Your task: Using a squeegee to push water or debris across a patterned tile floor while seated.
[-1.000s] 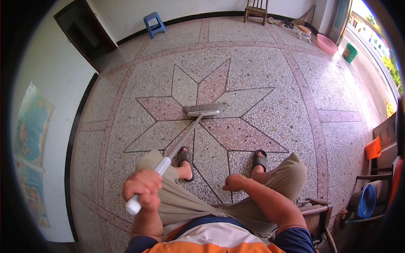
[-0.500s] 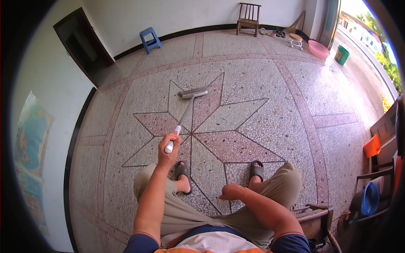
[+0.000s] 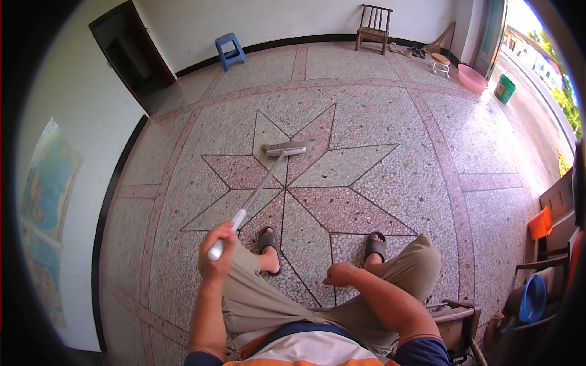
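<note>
Spreading around the inlaid star [image 3: 342, 204], the speckled floor [image 3: 378, 116] bears a wooden chair [image 3: 373, 35] beyond it, plus a blue stool [image 3: 226, 40] beyond its left side. The broom [image 3: 287, 152] has its head over the star's far points; a sandal [image 3: 268, 240] covers part of its near edge. The hands are apart: the left [image 3: 221, 263] grips the broom's handle, the right [image 3: 342, 274] curls loosely, palm hidden.

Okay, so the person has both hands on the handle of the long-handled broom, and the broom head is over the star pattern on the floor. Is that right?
Not quite: only the left hand is on the handle of the long-handled broom; the right hand is away from it, as the head view shows. The broom head is over the star pattern.
</note>
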A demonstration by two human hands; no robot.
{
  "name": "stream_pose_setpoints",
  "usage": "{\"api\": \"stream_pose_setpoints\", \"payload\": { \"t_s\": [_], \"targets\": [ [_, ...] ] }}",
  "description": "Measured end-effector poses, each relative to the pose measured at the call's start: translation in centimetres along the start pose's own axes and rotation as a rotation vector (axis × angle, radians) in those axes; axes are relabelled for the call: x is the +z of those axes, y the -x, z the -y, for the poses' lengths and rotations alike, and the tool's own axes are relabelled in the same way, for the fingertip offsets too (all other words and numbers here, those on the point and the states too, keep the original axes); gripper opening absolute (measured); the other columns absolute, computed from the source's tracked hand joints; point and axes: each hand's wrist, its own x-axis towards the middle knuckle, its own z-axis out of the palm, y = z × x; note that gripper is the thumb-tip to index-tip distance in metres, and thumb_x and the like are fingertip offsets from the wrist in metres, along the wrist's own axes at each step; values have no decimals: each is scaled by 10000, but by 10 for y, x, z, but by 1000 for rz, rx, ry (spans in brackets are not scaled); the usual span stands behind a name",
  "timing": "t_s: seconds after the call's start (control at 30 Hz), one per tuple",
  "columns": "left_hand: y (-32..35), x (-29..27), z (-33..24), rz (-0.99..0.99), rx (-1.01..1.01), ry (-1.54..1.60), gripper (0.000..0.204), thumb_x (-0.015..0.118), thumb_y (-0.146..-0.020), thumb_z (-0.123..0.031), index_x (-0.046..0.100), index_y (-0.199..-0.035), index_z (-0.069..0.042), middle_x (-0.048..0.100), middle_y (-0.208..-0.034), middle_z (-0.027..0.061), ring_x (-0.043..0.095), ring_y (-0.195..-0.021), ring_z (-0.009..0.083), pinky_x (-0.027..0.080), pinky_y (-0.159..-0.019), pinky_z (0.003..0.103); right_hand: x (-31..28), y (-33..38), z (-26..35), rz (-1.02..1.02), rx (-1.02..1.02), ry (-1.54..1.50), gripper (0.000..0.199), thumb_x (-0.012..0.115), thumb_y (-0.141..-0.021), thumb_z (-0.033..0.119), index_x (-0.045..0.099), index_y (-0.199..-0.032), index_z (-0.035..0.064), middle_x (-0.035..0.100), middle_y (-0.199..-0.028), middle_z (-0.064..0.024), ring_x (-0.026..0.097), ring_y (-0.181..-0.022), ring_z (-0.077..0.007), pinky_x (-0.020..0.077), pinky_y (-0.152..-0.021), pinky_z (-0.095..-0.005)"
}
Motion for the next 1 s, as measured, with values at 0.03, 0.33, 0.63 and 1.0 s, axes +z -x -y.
{"api": "stream_pose_setpoints", "payload": {
  "t_s": [0.03, 0.33, 0.63, 1.0],
  "targets": [
    [4, -15, -11, -46, 30, 21, 170, 636, -908, -122, 520, -829, -27, 618, -882, 88, 624, -980, 272, 476, -916, 428, -1, 1, 3, 6, -6, 1, 475, 571, -845, 501, 726, -922, 58, 689, -965, -170, 647, -929, -356, 501, -826, -449],
    [-6, -76, -95, -450, 314, 519, 336, 543, -944, -391, 399, -812, -117, 406, -686, 14, 426, -645, 144, 412, -668, 328, 0, 2, 1, 45, -13, 19, 520, 586, -839, 509, 718, -932, 15, 672, -1009, -208, 634, -978, -372, 492, -867, -456],
    [-13, -43, -80, -500, 294, 326, 262, 490, -950, -245, 370, -777, -90, 408, -606, 26, 414, -524, 137, 439, -532, 314, 4, 1, -2, 3, -62, 49, 467, 568, -854, 490, 724, -908, 53, 688, -944, -174, 645, -920, -354, 499, -824, -452],
    [-33, 17, 33, -403, 95, 175, 154, 519, -962, -136, 501, -878, -7, 615, -786, 101, 551, -703, 147, 485, -689, 306, 0, 4, 0, -14, -70, 3, 445, 586, -843, 479, 723, -893, 59, 690, -919, -170, 650, -896, -350, 502, -802, -449]
  ]
}}
